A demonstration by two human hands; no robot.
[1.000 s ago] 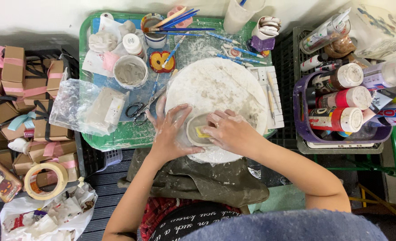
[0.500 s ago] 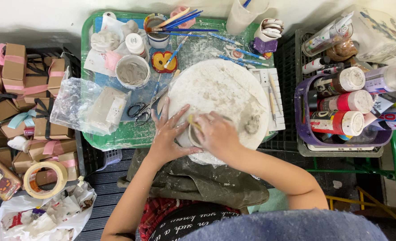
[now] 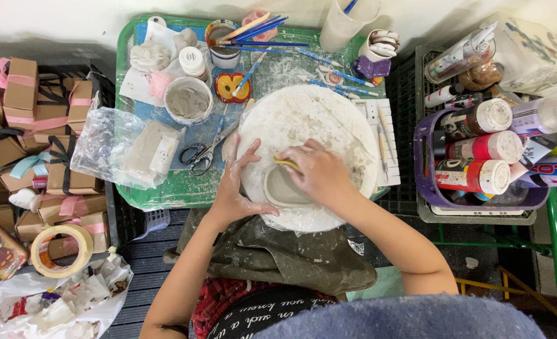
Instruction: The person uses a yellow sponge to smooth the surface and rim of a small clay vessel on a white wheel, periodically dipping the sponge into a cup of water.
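A small pale clay dish (image 3: 283, 189) sits on a round white turntable (image 3: 328, 119) smeared with clay. My left hand (image 3: 235, 183) rests flat on the turntable against the dish's left side, fingers spread. My right hand (image 3: 316, 171) covers the dish's upper right rim and pinches a small yellow sponge (image 3: 286, 162) against it. Both hands are dusted with clay. Below the turntable a grey-green cloth (image 3: 278, 251) lies over my lap.
A green tray (image 3: 165, 194) holds the turntable, scissors (image 3: 204, 152), a cup of grey slip (image 3: 188, 102), brushes (image 3: 272, 43) and a bagged clay block (image 3: 140, 152). Paint bottles fill a purple basket (image 3: 473, 166) at right. Ribboned brown boxes (image 3: 21, 119) and a tape roll (image 3: 60, 250) lie at left.
My right hand has shifted from the dish's right side up to its top rim with the sponge. My left hand stays beside the dish.
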